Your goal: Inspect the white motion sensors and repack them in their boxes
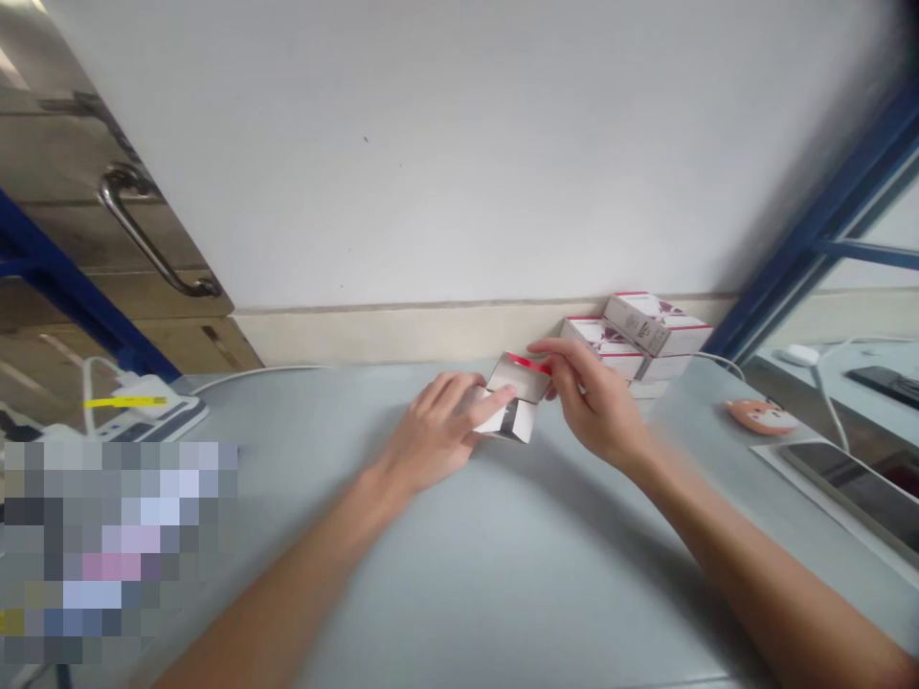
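So picture a clock face centred on the small white carton (513,416) I've got over the worktop (445,593), a bit right of the middle of my view. Far left, a blue frame (86,301) slants down just above 9 o'clock, with a curved metal handle (144,244) between 9 and 10. A white power strip (162,421) sits out at 9, with a bright yellow strip (129,402) across it. Close in at 9 is my left grip (435,426), closed around the carton's side with the thumb laid over it. The carton itself has a flap up with a red edge, plus a black mark near the bottom; can't tell if its underside touches the worktop. Close in at 3, my right grip (593,397) has its fingers at that red edge, but honestly can't tell if they're pinching it or just touching. Between 2 and 3 there's a pile of white boxes (642,335) with red edges, by the wall. Out at 3 is an orange mouse with an animal face (761,416), and between 3 and 4 a dark-screened device (854,488).
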Tool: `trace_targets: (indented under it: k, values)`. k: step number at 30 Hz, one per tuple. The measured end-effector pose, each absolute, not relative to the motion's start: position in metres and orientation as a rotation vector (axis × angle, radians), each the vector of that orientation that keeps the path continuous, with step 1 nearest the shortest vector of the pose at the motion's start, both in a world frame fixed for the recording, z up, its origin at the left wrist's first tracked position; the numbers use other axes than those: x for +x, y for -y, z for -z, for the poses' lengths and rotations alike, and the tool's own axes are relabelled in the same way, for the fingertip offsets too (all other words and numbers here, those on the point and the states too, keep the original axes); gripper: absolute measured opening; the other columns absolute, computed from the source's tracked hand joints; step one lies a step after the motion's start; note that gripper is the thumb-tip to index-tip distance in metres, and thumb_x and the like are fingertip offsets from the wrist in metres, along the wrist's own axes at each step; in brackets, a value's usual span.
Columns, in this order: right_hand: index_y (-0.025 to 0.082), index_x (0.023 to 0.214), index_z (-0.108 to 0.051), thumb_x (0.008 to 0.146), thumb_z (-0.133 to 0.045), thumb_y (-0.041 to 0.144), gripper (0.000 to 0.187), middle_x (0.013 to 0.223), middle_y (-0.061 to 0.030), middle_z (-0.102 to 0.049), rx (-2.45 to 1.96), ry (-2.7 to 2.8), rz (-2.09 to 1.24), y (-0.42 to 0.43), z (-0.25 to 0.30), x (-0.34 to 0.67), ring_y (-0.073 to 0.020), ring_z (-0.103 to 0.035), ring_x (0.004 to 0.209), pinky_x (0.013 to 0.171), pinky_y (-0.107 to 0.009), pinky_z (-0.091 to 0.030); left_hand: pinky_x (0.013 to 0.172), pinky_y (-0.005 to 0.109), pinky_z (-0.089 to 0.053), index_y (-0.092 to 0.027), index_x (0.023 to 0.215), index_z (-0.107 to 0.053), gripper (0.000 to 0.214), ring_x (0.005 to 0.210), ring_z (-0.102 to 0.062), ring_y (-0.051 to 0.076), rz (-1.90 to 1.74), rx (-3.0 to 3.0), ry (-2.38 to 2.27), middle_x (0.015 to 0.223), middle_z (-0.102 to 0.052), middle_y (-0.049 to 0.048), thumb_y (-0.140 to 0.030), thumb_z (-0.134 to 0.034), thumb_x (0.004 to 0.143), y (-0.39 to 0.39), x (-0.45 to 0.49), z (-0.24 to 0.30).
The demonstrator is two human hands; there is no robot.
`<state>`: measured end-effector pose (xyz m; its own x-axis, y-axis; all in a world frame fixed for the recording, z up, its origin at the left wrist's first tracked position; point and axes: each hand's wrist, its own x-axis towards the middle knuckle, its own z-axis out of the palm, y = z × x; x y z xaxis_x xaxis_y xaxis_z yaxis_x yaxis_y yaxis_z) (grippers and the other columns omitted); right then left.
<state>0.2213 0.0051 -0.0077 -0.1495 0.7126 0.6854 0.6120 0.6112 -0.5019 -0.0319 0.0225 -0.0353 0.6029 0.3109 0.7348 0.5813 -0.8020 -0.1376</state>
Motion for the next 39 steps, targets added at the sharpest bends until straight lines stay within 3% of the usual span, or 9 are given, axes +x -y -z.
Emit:
trace_targets:
  k: [3,7,10,13,18,23,31,35,39]
  values:
    - [0.028,0.127,-0.062,0.111,-0.04,0.031,0.028,0.07,0.0029,-0.064,-1.178,1.866,-0.181,-0.008,0.01,0.22,-0.0158,-0.062,0.058,0.057,-0.027,-0.049,0.093,0.038,-0.058,-0.041,0.147,-0.044,0.079,0.113,-0.065,0.025,0.901,-2.429,0.629,0.127,-0.063,0.0076,0.004,-0.058,0.084,-0.015,-0.03,0.029]
    - [0.027,0.124,-0.062,0.109,-0.04,0.029,0.027,0.066,0.004,-0.062,-1.244,1.975,-0.31,-0.013,0.015,0.217,-0.0171,-0.061,0.057,0.056,-0.029,-0.046,0.08,0.032,-0.057,-0.039,0.136,-0.053,0.071,0.104,-0.066,0.023,0.839,-2.422,0.589,0.122,-0.065,0.0057,0.004,-0.056,0.079,-0.004,-0.025,0.02]
    - [0.026,0.123,-0.063,0.109,-0.044,0.03,0.024,0.089,-0.0026,-0.072,-1.176,1.944,-0.234,-0.014,0.016,0.217,-0.0193,-0.069,0.074,0.067,-0.033,-0.054,0.07,0.028,-0.055,-0.034,0.126,-0.057,0.05,0.095,-0.067,0.021,0.863,-2.4,0.614,0.119,-0.068,0.0061,-0.005,-0.061,0.085,-0.003,-0.024,0.017]
    - [0.027,0.127,-0.063,0.106,-0.05,0.024,0.025,0.116,-0.0095,-0.069,-1.006,1.855,0.009,-0.011,0.011,0.217,-0.0229,-0.07,0.097,0.081,-0.038,-0.059,0.062,0.025,-0.051,-0.032,0.122,-0.058,0.032,0.09,-0.068,0.021,0.941,-2.364,0.718,0.111,-0.069,0.0063,-0.03,-0.072,0.093,-0.005,-0.025,0.018]
    - [0.032,0.125,-0.067,0.098,-0.051,0.01,0.038,0.127,-0.0116,-0.063,-0.769,1.958,0.204,0.002,0.003,0.211,-0.0276,-0.067,0.112,0.091,-0.047,-0.059,0.059,0.024,-0.05,-0.037,0.131,-0.057,0.051,0.072,-0.065,0.013,1.007,-2.467,1.003,0.111,-0.067,0.0003,-0.045,-0.082,0.088,-0.004,-0.025,0.022]
    - [0.032,0.134,-0.066,0.097,-0.045,0.011,0.047,0.143,-0.0107,-0.059,-0.746,2.121,0.176,0.01,-0.001,0.212,-0.0315,-0.062,0.128,0.102,-0.053,-0.055,0.062,0.025,-0.052,-0.036,0.133,-0.059,0.052,0.072,-0.069,0.013,0.95,-2.561,1.178,0.11,-0.067,-0.0005,-0.049,-0.081,0.087,-0.002,-0.024,0.018]
    - [0.031,0.134,-0.064,0.105,-0.05,0.032,0.033,0.142,-0.0124,-0.059,-0.822,2.234,0.153,0.01,-0.007,0.215,-0.031,-0.065,0.12,0.102,-0.053,-0.055,0.058,0.028,-0.053,-0.029,0.115,-0.059,0.056,0.071,-0.072,0.018,1.247,-2.609,1.329,0.091,-0.073,-0.0046,-0.047,-0.092,0.074,-0.005,-0.019,0.019]
    - [0.027,0.116,-0.063,0.103,-0.054,0.028,0.016,0.129,-0.0133,-0.061,-0.843,2.038,0.201,0.004,-0.003,0.217,-0.0287,-0.066,0.109,0.09,-0.048,-0.058,0.073,0.031,-0.057,-0.027,0.107,-0.062,0.039,0.085,-0.074,0.021,1.269,-2.4,1.088,0.098,-0.074,0.0011,-0.039,-0.089,0.08,-0.014,-0.023,0.031]
    - [0.027,0.106,-0.066,0.103,-0.058,0.028,0.008,0.121,-0.0113,-0.062,-0.932,1.955,0.232,-0.007,0.003,0.219,-0.0248,-0.067,0.098,0.084,-0.043,-0.058,0.072,0.031,-0.055,-0.026,0.101,-0.062,0.031,0.081,-0.072,0.02,1.201,-2.26,0.952,0.097,-0.073,0.0026,-0.033,-0.086,0.083,-0.022,-0.029,0.033]
